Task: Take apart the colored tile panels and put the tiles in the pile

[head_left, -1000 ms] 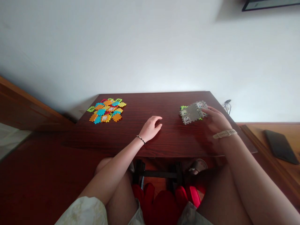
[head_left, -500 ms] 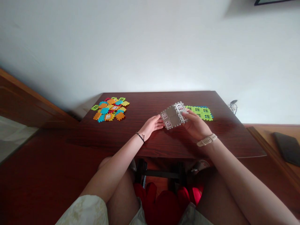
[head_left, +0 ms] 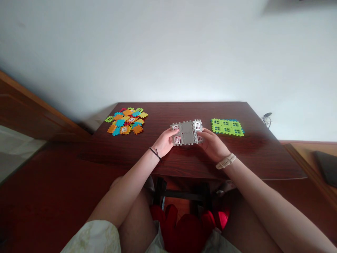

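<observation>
Shifted leftward, the joined gray panel (head_left: 187, 133) is gripped by your left hand (head_left: 163, 142) and right hand (head_left: 214, 143); tiles (head_left: 126, 118) at left lie loose.

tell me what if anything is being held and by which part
The gray panel: the left hand grips its left windowed side, the right hand its right windowed side.

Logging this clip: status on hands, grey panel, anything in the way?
Left hand, right hand gripping grey panel, opposite sides. Green panel right, loose pieces left; neither in the way.
</observation>
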### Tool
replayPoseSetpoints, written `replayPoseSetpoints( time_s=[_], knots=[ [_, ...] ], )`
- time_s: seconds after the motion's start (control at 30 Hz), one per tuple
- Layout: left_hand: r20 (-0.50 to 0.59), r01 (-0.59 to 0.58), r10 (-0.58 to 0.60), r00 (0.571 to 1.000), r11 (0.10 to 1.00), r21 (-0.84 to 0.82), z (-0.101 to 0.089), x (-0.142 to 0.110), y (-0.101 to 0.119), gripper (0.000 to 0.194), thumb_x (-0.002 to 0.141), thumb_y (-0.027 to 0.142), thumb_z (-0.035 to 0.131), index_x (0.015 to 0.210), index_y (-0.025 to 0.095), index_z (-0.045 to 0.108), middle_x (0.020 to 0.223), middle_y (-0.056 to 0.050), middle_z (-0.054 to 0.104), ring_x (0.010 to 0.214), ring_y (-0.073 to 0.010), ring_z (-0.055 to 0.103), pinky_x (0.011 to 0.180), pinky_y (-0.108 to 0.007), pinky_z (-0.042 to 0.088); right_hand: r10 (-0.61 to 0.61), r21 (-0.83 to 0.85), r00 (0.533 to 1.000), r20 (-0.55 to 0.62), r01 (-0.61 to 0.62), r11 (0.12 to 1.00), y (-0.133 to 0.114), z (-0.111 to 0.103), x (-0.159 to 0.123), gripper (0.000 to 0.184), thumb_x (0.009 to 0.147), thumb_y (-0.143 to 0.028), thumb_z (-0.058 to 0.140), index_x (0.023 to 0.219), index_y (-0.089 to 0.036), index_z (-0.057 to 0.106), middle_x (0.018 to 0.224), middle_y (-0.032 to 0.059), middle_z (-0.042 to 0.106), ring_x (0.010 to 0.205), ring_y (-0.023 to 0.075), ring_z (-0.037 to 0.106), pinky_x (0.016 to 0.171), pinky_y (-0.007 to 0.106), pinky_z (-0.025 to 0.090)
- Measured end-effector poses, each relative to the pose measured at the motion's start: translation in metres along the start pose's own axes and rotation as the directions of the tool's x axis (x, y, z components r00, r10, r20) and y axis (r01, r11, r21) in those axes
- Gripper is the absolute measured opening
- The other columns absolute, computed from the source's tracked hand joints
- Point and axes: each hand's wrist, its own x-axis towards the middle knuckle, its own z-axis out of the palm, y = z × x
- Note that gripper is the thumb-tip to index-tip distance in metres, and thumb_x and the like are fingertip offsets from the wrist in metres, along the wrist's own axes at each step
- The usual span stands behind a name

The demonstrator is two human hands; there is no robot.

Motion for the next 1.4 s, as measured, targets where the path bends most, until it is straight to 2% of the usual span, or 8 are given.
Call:
replayPoseSetpoints(
  time_s=[0.13,0.3,0.43,0.6,0.8,0.97,1.23,1.4],
  knots=[
    [-0.037,-0.001,0.001,0.999,1.0,0.012,-0.004,-0.001,0.002,0.026,0.083,0.032,0.089,0.098,0.019,0.073,0.098,-0.003,0.076,0.076,-0.0131,0.069,0.073,-0.027,0.058,-0.017,-0.024,0.999,-0.032,0.016,1.0,0.006,0.001,-0.002,0.031,0.077,-0.041,0.097,0.097,-0.028,0.077,0.107,0.0007,0.081,0.09,0.0179,0.073,0.078,0.029,0.063],
    [-0.011,0.003,-0.003,1.0,0.999,0.051,-0.004,-0.004,0.0,0.028,0.085,0.034,0.089,0.103,0.018,0.075,0.105,-0.006,0.079,0.092,-0.0196,0.076,0.082,-0.032,0.061,-0.019,-0.063,0.998,-0.056,0.016,0.998,0.006,0.0,-0.004,0.033,0.075,-0.042,0.098,0.098,-0.029,0.077,0.105,0.0007,0.081,0.089,0.0189,0.073,0.077,0.03,0.064],
    [0.006,0.0,0.0,1.0,0.999,0.041,-0.003,-0.007,0.0,0.029,0.083,0.034,0.091,0.102,0.018,0.077,0.108,-0.007,0.08,0.094,-0.0204,0.076,0.081,-0.031,0.061,-0.009,-0.091,0.997,-0.073,0.002,0.996,0.008,-0.004,-0.004,0.033,0.076,-0.042,0.098,0.096,-0.028,0.076,0.102,0.0011,0.081,0.088,0.0192,0.073,0.078,0.031,0.065],
    [-0.003,-0.013,0.013,1.0,0.999,0.042,-0.005,-0.007,0.0,0.033,0.081,0.036,0.094,0.104,0.019,0.078,0.108,-0.005,0.079,0.093,-0.0178,0.075,0.082,-0.029,0.06,0.005,-0.102,0.997,-0.076,-0.013,0.995,0.008,-0.008,-0.005,0.033,0.077,-0.043,0.098,0.095,-0.028,0.076,0.105,0.0016,0.08,0.091,0.0187,0.073,0.082,0.031,0.064],
    [-0.075,-0.025,0.033,0.997,0.995,0.1,-0.01,-0.005,-0.001,0.034,0.078,0.038,0.097,0.097,0.017,0.077,0.095,-0.003,0.076,0.08,-0.0128,0.07,0.07,-0.024,0.055,0.009,-0.112,0.997,-0.074,-0.018,0.994,0.007,-0.011,-0.006,0.033,0.078,-0.04,0.098,0.097,-0.028,0.074,0.106,0.0003,0.081,0.091,0.0174,0.074,0.082,0.03,0.061],
    [-0.126,-0.026,0.046,0.991,0.988,0.155,-0.013,-0.005,-0.001,0.034,0.076,0.038,0.098,0.094,0.017,0.078,0.092,-0.003,0.075,0.077,-0.0117,0.067,0.066,-0.022,0.05,0.007,-0.12,0.998,-0.06,-0.014,0.993,0.008,-0.012,-0.008,0.035,0.077,-0.042,0.099,0.097,-0.028,0.073,0.106,0.0006,0.081,0.091,0.018,0.074,0.083,0.031,0.061],
    [-0.277,-0.158,0.173,0.945,0.984,0.078,-0.041,0.003,0.023,0.032,0.074,0.032,0.098,0.093,0.018,0.076,0.095,-0.002,0.078,0.081,-0.0119,0.072,0.074,-0.024,0.057,-0.052,-0.081,0.989,-0.136,0.041,0.996,-0.009,-0.036,-0.009,0.031,0.079,-0.038,0.098,0.1,-0.028,0.077,0.107,0.0009,0.082,0.092,0.0182,0.075,0.085,0.031,0.064],
    [-0.261,-0.126,0.139,0.955,0.99,0.068,-0.047,-0.001,0.025,0.031,0.076,0.029,0.097,0.095,0.018,0.075,0.094,-0.001,0.078,0.08,-0.012,0.073,0.075,-0.024,0.059,-0.028,-0.094,0.987,-0.159,0.013,0.996,-0.012,-0.047,-0.011,0.03,0.078,-0.036,0.099,0.097,-0.028,0.078,0.103,0.0009,0.081,0.087,0.0173,0.074,0.08,0.029,0.065]
  ],
)
